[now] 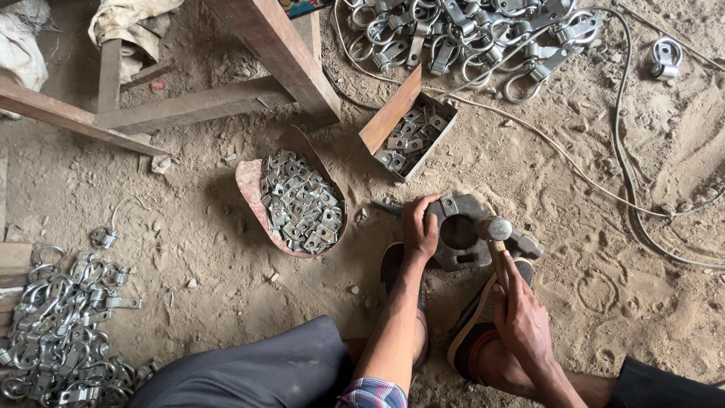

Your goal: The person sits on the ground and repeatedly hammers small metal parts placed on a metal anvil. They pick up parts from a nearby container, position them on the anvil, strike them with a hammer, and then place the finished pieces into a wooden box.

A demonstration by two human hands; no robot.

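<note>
My right hand (521, 317) grips the wooden handle of a hammer (496, 230), whose round steel head rests over a heavy grey metal block (462, 234) with a round hole, lying on the sandy ground. My left hand (420, 227) presses on the block's left edge, fingers curled over it; whether a small part sits under the fingers is hidden. My sandalled feet (472, 336) lie just below the block.
A curved scoop (249, 185) of small flat metal plates lies left of the block. A small box (411, 136) holds similar plates above it. Heaps of ring clasps lie at top (461, 38) and bottom left (60, 332). Wooden beams (279, 53) cross the upper left; cables (627, 174) snake right.
</note>
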